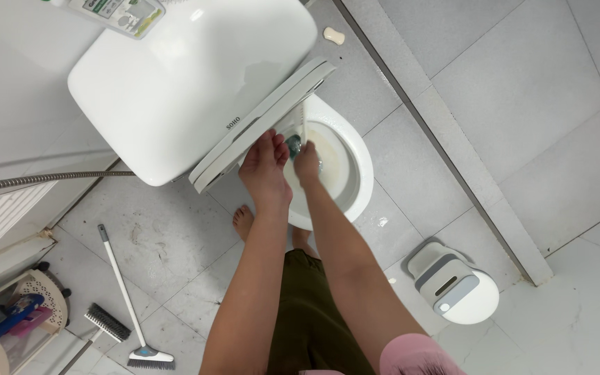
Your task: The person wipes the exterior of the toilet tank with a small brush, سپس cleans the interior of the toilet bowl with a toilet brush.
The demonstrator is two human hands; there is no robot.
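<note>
I look straight down at a white toilet. Its seat and lid [265,125] are tilted up against the tank [189,76]. My left hand [265,170] rests at the lower edge of the raised seat. Beside it, my right hand [307,163] is closed on a small brush [301,125] with pale bristles and a teal part; the brush points up along the seat's underside over the bowl. The bowl rim [359,163] is white and the inside looks yellowish and wet. My bare feet stand on the grey tiles just in front of the bowl.
A white bottle [123,12] lies on the tank. A soap bar [333,35] sits on the floor. A metal hose [36,180] runs left. Two long-handled floor brushes [123,285] lie lower left beside a plastic basket [32,305]. A white-grey bin [456,292] stands right.
</note>
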